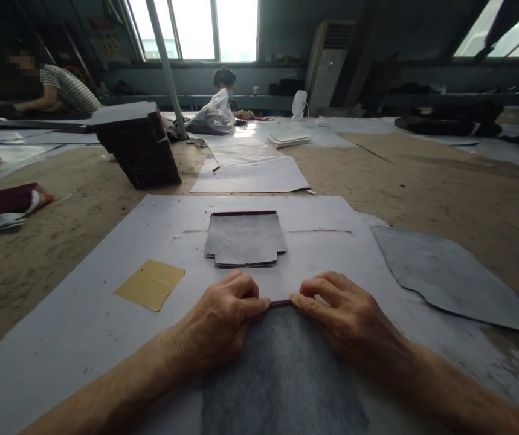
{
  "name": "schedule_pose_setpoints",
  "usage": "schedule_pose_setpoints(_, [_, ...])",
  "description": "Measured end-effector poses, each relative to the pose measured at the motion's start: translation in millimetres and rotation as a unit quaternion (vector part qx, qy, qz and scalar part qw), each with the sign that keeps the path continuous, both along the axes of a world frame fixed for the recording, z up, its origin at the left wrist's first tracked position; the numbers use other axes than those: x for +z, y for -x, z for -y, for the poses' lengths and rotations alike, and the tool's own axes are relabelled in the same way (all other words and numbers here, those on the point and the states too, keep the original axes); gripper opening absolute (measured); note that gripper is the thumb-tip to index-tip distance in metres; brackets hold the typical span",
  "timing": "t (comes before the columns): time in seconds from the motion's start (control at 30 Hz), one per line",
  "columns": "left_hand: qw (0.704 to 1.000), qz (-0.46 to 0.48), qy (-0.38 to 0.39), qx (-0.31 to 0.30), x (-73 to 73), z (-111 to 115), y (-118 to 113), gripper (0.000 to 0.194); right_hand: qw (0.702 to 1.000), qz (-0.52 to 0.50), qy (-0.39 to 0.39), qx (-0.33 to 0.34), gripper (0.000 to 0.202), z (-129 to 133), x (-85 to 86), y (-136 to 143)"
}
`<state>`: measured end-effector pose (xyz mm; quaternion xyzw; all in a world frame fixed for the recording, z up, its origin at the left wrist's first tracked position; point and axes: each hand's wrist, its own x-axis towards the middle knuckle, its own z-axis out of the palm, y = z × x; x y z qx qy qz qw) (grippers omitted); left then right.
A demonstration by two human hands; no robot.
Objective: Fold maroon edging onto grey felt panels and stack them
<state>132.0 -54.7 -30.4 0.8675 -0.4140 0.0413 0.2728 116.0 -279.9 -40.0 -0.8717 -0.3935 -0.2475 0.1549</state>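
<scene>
A grey sheet of material (pixel 281 374) with a narrow dark red folded strip along its far edge lies in front of me. My left hand (pixel 229 314) pinches that edge near its left end, fingers curled. At the right end, my right hand (pixel 343 314) grips the same edge between thumb and bent fingers. Just beyond my hands sits a small stack of grey cut pieces (pixel 245 238) with a dark red top edge and notched lower corners. A square of yellowish paper (pixel 150 284) rests to the left of my left hand.
White paper (pixel 82 326) covers the table under my work. Another grey piece (pixel 444 272) lies at right. A tall dark stack (pixel 136 151) stands back left, near a metal pole (pixel 166 66). Dark red material (pixel 0 205) lies far left. Two people sit or lean farther back.
</scene>
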Motion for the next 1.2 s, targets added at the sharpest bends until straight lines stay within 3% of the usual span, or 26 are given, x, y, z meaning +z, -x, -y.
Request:
schedule_pose_setpoints(0.2, [0.997,0.057,-0.034,-0.045,-6.6,-4,0,0.034,0.998,0.017,0.048,0.03,0.026,5,-1.4,1])
schedule_pose_setpoints(0.53, [0.983,0.133,-0.093,-0.081,-4.5,-4,1,0.031,0.994,0.014,0.096,0.052,0.025,12,4.0,7])
schedule_pose_setpoints(0.73, [0.986,0.127,-0.073,-0.081,-8.4,-4,1,0.034,0.995,-0.096,-0.023,0.022,0.021,23,-4.3,11])
schedule_pose_setpoints(0.9, [0.986,0.126,-0.068,-0.087,-7.2,-3,1,0.035,0.954,-0.246,-0.127,-0.118,0.015,26,5.1,3])
schedule_pose_setpoints(0.97, [0.986,0.125,-0.07,-0.087,-6.4,-3,1,0.034,0.952,-0.233,-0.137,-0.142,0.019,20,10.0,0])
schedule_pose_setpoints(1.07, [0.985,0.125,-0.079,-0.084,-5.7,-3,1,0.033,0.984,-0.13,-0.099,-0.067,0.025,-1,11.0,2])
schedule_pose_setpoints(1.2, [0.987,0.115,-0.08,-0.079,-5.5,-3,2,0.023,0.996,-0.081,-0.017,0.02,0.028,-30,2.4,12])
